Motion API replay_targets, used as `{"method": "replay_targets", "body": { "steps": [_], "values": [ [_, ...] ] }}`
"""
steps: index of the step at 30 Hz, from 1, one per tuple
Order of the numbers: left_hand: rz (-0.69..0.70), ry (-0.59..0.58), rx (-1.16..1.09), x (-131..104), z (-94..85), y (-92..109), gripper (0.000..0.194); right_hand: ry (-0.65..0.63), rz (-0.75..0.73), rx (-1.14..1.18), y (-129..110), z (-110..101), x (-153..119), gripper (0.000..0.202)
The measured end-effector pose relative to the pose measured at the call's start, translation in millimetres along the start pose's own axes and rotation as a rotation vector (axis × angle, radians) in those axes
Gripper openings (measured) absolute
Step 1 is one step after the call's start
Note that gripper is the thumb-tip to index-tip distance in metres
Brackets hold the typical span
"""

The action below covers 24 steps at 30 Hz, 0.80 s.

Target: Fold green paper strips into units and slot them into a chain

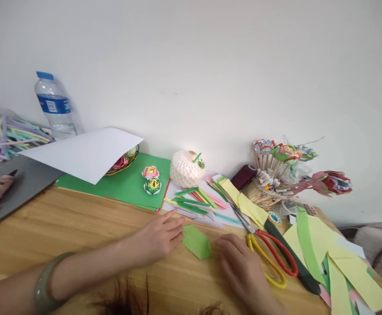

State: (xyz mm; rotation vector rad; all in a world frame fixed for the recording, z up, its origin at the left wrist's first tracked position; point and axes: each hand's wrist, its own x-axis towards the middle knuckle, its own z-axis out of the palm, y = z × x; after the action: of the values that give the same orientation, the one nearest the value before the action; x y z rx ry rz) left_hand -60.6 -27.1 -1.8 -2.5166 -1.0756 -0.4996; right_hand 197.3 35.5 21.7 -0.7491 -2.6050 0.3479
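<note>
Head: green paper [196,242] lengthwise toward lower right; left grip [164,234] spread; right grip [240,264] unclear

- Wall [191,78]: plain, off-white, filling the upper half of my view; smooth finish, with a small faint mark [175,93] near mid-width.
- Light: soft and diffuse; wall reads palest low down near the centre, greyer toward the top corners. Shadows on it are faint, blurred at the edges.
- Surface [89,223]: pale yellow-brown, wood grain running roughly lengthwise; far side close to the wall, exact join hidden. Right edge runs obliquely toward me.
- Right, beyond that edge: grey-beige furnishing [373,239], apparently fabric-covered, with a dark curved band; partly cut off, type unclear.
</note>
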Motion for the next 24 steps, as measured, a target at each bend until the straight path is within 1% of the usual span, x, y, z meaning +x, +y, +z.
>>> {"method": "replay_targets", "body": {
  "steps": [2,5,7,11,14,16,21,24],
  "values": [
    [-0.011,0.043,0.031,1.3,1.3,3.2,0.013,-0.036,0.001,-0.016,-4.6,3.2,-0.4,0.023],
    [-0.024,0.096,0.02,3.6,6.2,4.2,0.01,-0.022,-0.041,-0.073,-7.3,8.3,7.2,0.022],
    [-0.029,0.117,-0.009,5.4,9.3,2.6,0.014,-0.018,-0.082,-0.1,-5.9,8.6,14.4,0.019],
    [-0.01,0.068,-0.026,9.1,10.5,-2.0,0.022,-0.03,-0.214,-0.151,-2.0,2.5,25.6,0.016],
    [0.043,0.047,0.016,10.4,10.0,-3.2,0.02,-0.056,-0.249,-0.187,-1.0,-0.7,29.2,0.014],
    [0.045,0.053,0.025,10.3,10.8,-2.8,0.021,-0.053,-0.259,-0.207,-0.2,0.3,29.5,0.014],
    [-0.054,0.029,-0.068,9.5,11.1,-0.4,0.024,0.011,-0.312,-0.246,2.0,8.5,26.7,0.014],
    [-0.127,0.003,-0.157,10.0,7.3,0.1,0.023,0.047,-0.317,-0.238,0.8,12.1,25.7,0.018]
  ]
}}
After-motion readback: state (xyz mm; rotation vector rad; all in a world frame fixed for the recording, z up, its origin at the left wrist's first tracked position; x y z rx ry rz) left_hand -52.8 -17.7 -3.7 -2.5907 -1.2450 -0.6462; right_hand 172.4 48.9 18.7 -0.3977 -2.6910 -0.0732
